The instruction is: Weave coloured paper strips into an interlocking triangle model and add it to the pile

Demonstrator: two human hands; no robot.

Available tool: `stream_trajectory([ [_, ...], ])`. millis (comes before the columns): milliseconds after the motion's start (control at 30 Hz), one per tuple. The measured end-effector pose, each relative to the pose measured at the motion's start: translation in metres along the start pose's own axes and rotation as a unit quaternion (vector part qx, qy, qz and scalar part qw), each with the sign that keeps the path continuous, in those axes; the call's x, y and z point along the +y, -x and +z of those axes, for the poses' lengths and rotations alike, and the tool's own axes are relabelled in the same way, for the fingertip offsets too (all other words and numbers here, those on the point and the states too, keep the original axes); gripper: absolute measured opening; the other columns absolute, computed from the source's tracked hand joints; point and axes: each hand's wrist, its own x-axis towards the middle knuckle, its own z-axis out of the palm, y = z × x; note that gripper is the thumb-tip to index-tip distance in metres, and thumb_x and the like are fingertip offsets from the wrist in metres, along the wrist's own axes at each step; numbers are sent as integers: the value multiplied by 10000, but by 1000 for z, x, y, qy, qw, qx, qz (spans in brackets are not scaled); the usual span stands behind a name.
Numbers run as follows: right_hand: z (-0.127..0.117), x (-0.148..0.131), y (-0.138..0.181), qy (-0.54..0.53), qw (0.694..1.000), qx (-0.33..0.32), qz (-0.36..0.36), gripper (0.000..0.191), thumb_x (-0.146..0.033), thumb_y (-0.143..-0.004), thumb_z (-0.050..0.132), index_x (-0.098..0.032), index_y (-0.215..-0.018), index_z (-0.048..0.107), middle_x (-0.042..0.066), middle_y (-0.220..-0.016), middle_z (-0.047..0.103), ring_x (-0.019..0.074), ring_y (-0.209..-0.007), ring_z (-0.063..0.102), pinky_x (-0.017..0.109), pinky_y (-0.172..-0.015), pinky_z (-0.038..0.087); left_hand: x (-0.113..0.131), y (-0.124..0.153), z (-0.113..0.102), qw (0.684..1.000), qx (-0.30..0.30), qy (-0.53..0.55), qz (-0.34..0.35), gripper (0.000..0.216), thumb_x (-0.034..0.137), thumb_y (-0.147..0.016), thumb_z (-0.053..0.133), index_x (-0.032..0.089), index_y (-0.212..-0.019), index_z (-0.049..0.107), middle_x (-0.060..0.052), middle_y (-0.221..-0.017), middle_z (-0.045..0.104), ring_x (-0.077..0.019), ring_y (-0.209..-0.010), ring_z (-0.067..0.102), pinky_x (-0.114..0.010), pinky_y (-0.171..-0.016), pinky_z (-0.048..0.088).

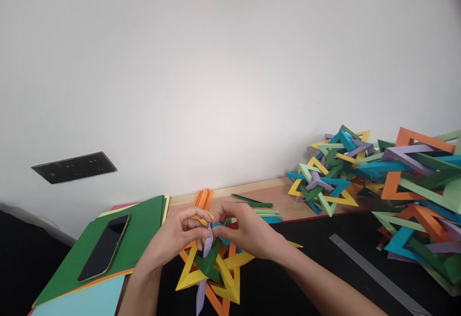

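Note:
My left hand and my right hand meet over a half-built paper star model of interlocked yellow, orange and green folded strips. The fingers of both hands pinch together at a purple folded strip that runs down through the model, with a blue strip at the fingertips. The model rests on a dark mat near the table's front.
A phone lies on a stack of green and coloured paper sheets at the left. Loose folded strips and orange ones lie behind my hands. Finished paper models pile up at the right. A grey ruler lies on the mat. A wall socket is at the left.

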Motion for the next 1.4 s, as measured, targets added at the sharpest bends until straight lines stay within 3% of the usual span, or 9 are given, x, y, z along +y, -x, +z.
stream_trajectory([
  [533, 5, 0, 0, 16, 999, 36, 9, 20, -181, -734, 593, -185, -725, 576, -4, -751, 590, 134, -704, 528, 224, -590, 404, 1, -1, 3, 1000, 15, 4, 4, 122, 235, -747, 676, 175, -795, 582, 21, -540, 667, -134, -473, 593, -258, -559, 487],
  [767, -5, 0, -2, -53, 998, -34, 0, 83, -225, -764, 609, -167, -707, 594, 3, -727, 621, 117, -651, 556, 224, -604, 431, 1, 1, 2, 1000, 0, 5, 4, 131, 253, -760, 678, 178, -810, 583, 6, -545, 697, -143, -488, 607, -269, -588, 496],
  [1400, -3, 1, -1, -11, 999, -36, 19, 113, -245, -752, 579, -173, -665, 589, -2, -661, 618, 109, -581, 517, 216, -538, 391, 1, 0, 5, 1000, 6, 17, 6, 112, 229, -746, 685, 174, -798, 602, 12, -533, 685, -134, -483, 603, -245, -562, 494],
])
